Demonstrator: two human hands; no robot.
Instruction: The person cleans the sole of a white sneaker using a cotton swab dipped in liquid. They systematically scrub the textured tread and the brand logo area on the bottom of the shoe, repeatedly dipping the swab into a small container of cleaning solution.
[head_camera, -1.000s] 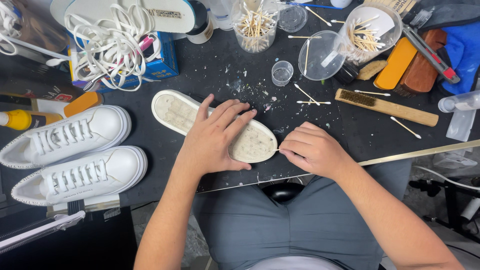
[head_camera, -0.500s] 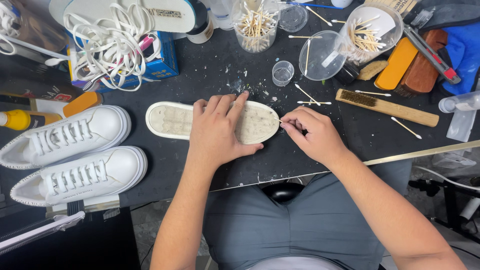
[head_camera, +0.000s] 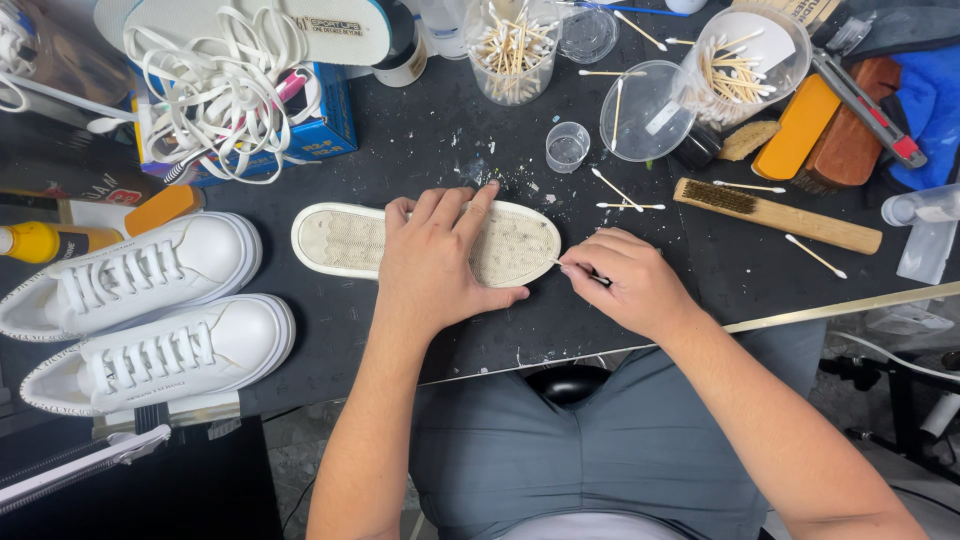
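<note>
Left hand (head_camera: 435, 262) pressing upturned shoe sole (head_camera: 345, 240), right hand (head_camera: 625, 282) seemingly pinching thin stick (head_camera: 578, 268)

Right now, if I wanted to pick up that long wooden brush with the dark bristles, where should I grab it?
Probably the bare end of the long wooden brush, toward the table's right edge, from above. It lies flat, bristles at its left end, the handle end free, with only cotton swabs nearby.
</note>
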